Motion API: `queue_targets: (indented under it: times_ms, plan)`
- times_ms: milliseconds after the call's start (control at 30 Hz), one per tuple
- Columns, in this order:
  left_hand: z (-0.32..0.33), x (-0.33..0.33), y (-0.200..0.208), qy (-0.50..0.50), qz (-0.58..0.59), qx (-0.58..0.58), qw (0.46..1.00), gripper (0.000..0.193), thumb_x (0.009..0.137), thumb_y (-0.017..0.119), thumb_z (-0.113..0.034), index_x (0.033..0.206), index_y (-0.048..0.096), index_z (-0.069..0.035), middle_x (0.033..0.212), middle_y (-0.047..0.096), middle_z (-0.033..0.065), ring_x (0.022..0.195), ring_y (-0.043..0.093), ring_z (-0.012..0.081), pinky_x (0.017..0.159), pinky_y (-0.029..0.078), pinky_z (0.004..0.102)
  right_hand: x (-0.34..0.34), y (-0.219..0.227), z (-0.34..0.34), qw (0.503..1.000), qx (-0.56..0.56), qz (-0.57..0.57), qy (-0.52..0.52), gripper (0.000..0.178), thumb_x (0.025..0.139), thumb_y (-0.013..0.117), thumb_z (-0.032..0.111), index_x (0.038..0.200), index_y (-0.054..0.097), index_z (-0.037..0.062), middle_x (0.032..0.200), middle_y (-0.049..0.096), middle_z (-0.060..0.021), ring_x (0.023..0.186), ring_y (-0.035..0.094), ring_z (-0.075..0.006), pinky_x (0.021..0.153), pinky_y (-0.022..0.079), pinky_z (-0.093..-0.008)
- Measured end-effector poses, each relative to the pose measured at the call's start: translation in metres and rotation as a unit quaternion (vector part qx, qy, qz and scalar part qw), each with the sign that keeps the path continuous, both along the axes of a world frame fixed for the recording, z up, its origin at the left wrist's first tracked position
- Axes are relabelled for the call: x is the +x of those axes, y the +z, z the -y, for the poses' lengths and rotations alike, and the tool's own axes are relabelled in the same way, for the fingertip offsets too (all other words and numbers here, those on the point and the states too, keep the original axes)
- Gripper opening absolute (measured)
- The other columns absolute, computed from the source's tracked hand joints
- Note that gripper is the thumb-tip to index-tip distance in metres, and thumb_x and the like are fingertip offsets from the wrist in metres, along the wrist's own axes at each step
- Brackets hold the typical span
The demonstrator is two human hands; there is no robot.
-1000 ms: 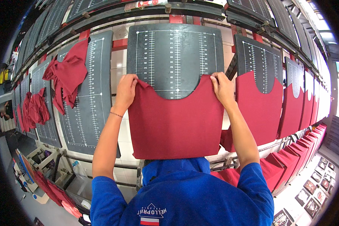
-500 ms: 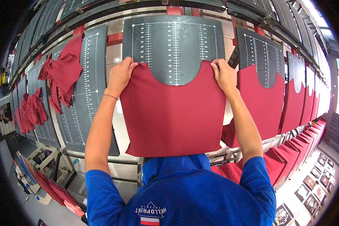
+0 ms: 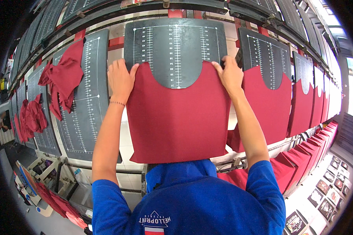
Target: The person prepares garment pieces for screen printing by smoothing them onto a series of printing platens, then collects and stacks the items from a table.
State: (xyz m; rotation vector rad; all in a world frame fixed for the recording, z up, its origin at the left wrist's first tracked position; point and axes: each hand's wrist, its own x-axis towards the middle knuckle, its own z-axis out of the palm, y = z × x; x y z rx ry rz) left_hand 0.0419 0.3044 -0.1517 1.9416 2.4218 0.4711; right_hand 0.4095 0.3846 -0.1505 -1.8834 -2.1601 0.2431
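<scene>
I logged one smooth, scoop-necked maroon fabric piece (image 3: 178, 121) over the near part of a dark grey ruled board (image 3: 159, 45). Left hand (image 3: 121, 80) and right hand (image 3: 230, 77) stood at the fabric's far corners, thumbs spread wide from fingers. Leftward lay crumpled maroon cloth (image 3: 70, 74) across a second grey board (image 3: 92, 127); rightward, a maroon-draped third board (image 3: 270, 66) crowded the right hand.

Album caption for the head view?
Left hand and right hand flank a flat dark-red fabric piece on a ruled grey board.
</scene>
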Motion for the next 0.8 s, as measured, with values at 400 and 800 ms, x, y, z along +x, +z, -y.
queue_targets:
  times_ms: [400, 800]
  plan:
    - [0.179, -0.025, -0.078, 0.122, 0.824, -0.139, 0.536, 0.083, 0.099, 0.023, -0.065, 0.15, 0.028, 0.0, 0.151, 0.037, 0.0152, 0.138, 0.038, 0.0264, 0.114, 0.032, 0.0404, 0.047, -0.002, 0.035, 0.997, -0.029, -0.067, 0.004, 0.061, 0.1, 0.047, 0.037, 0.146, 0.035, -0.0013, 0.151, 0.036, -0.0228, 0.14, 0.034, -0.0361, 0.116, 0.025, -0.0464]
    - [0.274, 0.005, -0.081, 0.239, 0.792, -0.041, 0.56, 0.052, 0.104, 0.041, -0.044, 0.125, 0.055, 0.002, 0.12, 0.064, 0.0147, 0.109, 0.063, 0.0239, 0.095, 0.05, 0.0382, 0.124, -0.054, 0.302, 0.568, -0.403, -0.667, -0.263, 0.048, 0.102, 0.047, 0.039, 0.129, 0.055, 0.0, 0.127, 0.061, -0.0159, 0.114, 0.061, -0.0266, 0.098, 0.049, -0.0432]
